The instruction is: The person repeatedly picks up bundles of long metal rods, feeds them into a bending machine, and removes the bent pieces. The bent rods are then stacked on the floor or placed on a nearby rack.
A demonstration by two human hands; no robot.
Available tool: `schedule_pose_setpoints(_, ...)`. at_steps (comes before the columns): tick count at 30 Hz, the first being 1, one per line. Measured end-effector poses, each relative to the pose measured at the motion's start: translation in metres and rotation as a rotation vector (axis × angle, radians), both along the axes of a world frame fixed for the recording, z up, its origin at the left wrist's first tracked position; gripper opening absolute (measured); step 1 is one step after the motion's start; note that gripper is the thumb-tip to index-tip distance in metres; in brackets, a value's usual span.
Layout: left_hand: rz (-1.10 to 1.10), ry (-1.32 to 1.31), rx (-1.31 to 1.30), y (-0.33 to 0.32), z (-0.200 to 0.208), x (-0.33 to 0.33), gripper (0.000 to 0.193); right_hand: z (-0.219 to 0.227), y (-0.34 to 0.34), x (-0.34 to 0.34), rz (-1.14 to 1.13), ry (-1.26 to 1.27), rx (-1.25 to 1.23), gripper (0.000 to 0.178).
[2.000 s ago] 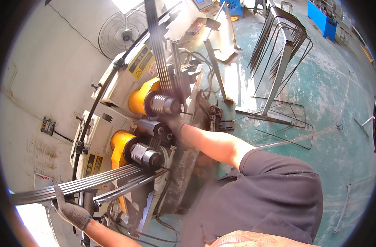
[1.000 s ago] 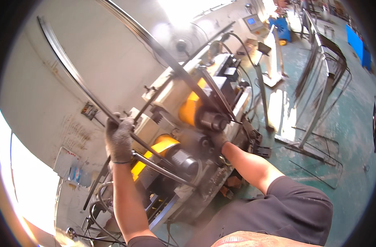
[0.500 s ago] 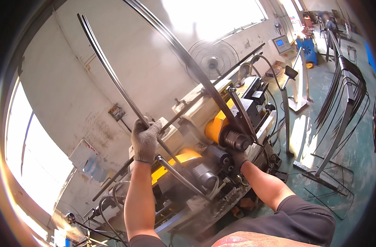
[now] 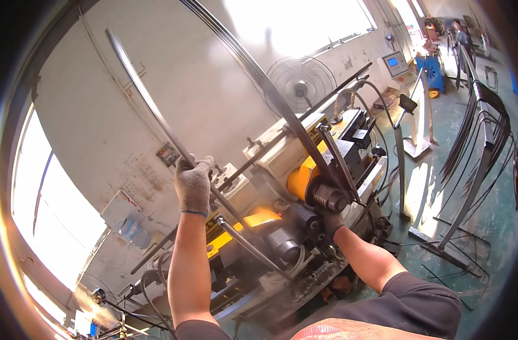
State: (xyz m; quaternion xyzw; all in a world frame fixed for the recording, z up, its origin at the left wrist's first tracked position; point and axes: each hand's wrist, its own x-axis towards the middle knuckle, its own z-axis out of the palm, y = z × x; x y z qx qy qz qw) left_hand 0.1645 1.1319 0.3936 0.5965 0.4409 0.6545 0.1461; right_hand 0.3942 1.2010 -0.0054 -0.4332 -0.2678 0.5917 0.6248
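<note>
My left hand (image 4: 194, 184), in a grey knit glove, is closed around a long, slim metal bar (image 4: 148, 105). The bar slants from the upper left, through my grip, down toward a machine (image 4: 264, 218) with yellow housings. My right hand (image 4: 331, 222), also gloved, reaches in low at the machine, beside a ribbed dark motor (image 4: 330, 195) and below it. Its fingers are hidden among the machine parts. Between my hands sits a second ribbed motor (image 4: 283, 242). A bundle of long dark bars (image 4: 259, 79) leans across the machine, above my right hand.
A flexible metal hose (image 4: 247, 243) crosses the machine's near side. Behind it stands a round fan (image 4: 300, 89) by the wall. On the right, a rack (image 4: 480, 170) carries many thin dark strips. A control box (image 4: 394, 63) with a screen and a blue machine (image 4: 432, 73) stand farther back.
My left hand has shifted slightly up and left with the bar, which now catches more light. My right hand stays at the same spot on the machine. The whole view has shifted a little.
</note>
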Motion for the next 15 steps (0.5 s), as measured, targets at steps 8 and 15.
schedule_pose_setpoints(8,0.053,-0.103,-0.125,-0.006,-0.01,-0.031,0.023,-0.043,0.001,-0.005,-0.057,-0.103,0.011,0.038)
schedule_pose_setpoints(15,-0.001,-0.045,-0.189,-0.011,-0.021,-0.04,0.023,-0.023,-0.015,-0.007,-0.066,0.144,-0.159,0.027)
